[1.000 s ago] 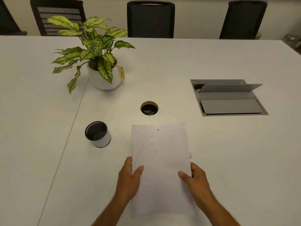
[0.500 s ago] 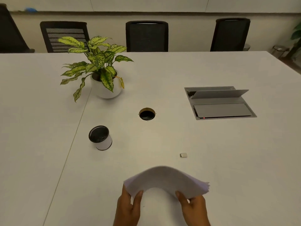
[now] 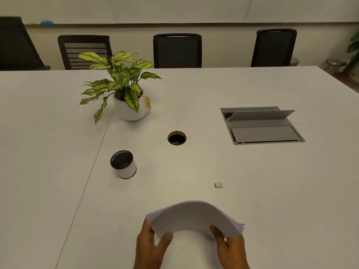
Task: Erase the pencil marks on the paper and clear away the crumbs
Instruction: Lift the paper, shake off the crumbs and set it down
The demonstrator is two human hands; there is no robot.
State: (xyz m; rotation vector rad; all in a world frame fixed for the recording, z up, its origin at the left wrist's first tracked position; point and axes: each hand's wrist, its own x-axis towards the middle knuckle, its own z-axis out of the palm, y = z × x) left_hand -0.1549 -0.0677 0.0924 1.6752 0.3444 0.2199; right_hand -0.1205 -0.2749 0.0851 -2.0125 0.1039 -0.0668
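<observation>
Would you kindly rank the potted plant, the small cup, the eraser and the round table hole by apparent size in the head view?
1. potted plant
2. small cup
3. round table hole, close to the cup and farther away, so unsure
4. eraser

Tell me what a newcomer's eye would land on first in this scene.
First, the white paper sheets, bowed into an arch at the near edge of the white table, pinched between the left hand and right hand. Next, the green speckled-leaf plant in a round white pot, far left. Then the black-rimmed white cup left of centre and the small white eraser lying alone to the right.
</observation>
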